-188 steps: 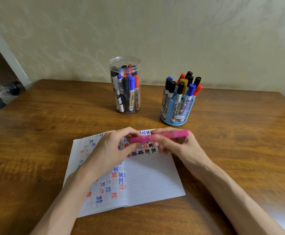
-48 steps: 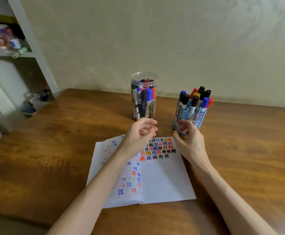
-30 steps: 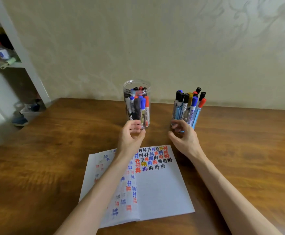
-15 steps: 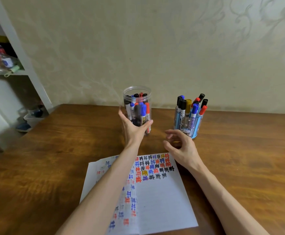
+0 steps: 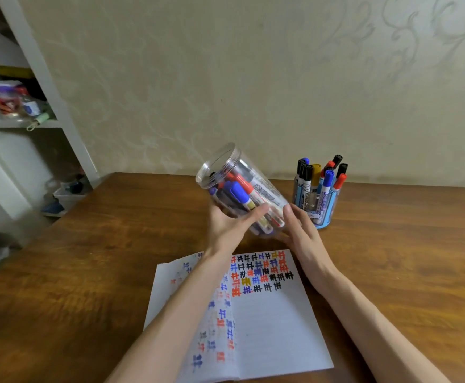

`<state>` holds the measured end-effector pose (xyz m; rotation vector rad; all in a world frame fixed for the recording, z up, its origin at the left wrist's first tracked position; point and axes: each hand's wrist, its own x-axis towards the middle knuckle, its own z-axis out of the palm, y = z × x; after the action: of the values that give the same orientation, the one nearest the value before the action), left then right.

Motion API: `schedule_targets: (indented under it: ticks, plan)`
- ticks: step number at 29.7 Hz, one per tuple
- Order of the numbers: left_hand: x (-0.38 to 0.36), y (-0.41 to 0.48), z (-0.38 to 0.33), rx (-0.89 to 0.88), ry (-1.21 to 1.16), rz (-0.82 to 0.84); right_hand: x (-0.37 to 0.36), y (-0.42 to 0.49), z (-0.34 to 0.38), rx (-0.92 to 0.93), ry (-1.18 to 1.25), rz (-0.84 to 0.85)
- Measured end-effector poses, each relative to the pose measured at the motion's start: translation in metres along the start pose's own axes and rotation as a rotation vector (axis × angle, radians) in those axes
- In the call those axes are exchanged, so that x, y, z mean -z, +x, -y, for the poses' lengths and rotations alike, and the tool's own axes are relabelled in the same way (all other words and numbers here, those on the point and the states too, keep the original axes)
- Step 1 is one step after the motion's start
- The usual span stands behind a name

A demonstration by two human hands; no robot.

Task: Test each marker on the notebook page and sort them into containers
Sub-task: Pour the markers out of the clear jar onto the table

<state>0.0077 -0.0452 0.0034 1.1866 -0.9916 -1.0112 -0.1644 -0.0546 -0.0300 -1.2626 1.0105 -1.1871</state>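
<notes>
The left hand [image 5: 230, 226] grips a clear jar [image 5: 264, 194] of markers [image 5: 239, 191], tilted above the desk [image 5: 109, 244]; the right hand [image 5: 302, 234] rests flat fingers [image 5: 291, 217] against its base.

On my feed I see two bare arms. The left forearm [image 5: 176, 322] is slim and uncovered from the wrist down to the bottom edge of the view. The right forearm [image 5: 378, 322] is just as slim and is bare along all of its visible length. The left hand [image 5: 231, 225] is bare, with long, slender fingers. The right hand [image 5: 303, 233] is bare too, and its knuckles show as faint ridges across the back. Fine detail such as the nails is too blurred for me to make out.
</notes>
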Motion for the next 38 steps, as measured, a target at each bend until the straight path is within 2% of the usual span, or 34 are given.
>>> schedule_targets:
  ticks: [3,6,10,13,16,18,22,26,30,33,38]
  plan:
    - [-0.001,-0.012,0.001,0.058,-0.064,0.117,-0.006,-0.004,0.003,-0.067,0.247,0.067]
    - [0.001,-0.016,0.002,0.046,-0.096,0.149,-0.004,-0.003,0.007,-0.065,0.332,0.039]
    - [0.019,-0.012,-0.002,-0.047,-0.062,-0.018,0.009,-0.003,0.011,-0.021,0.304,-0.051]
    - [0.037,-0.005,0.001,-0.177,-0.021,0.011,0.014,-0.004,0.015,0.029,0.195,-0.103]
    - [0.041,-0.005,0.002,-0.213,0.105,0.101,0.012,-0.005,0.019,0.078,0.068,-0.127]
    - [0.040,-0.005,0.004,-0.221,0.153,0.104,0.007,-0.006,0.023,0.123,-0.016,-0.128]
    - [0.048,0.002,0.013,-0.150,0.171,0.061,-0.004,-0.001,0.036,0.223,-0.131,-0.132]
    - [0.061,0.006,0.017,-0.033,0.192,0.084,-0.011,0.012,0.059,0.291,-0.321,-0.055]
    - [0.058,0.008,0.012,0.065,0.182,-0.031,-0.021,0.035,0.083,0.350,-0.512,0.020]
    - [0.059,0.007,0.014,-0.002,0.255,-0.046,-0.030,0.045,0.098,0.392,-0.655,0.057]
    - [0.060,0.005,0.020,-0.130,0.330,0.000,-0.041,0.051,0.117,0.425,-0.699,0.056]
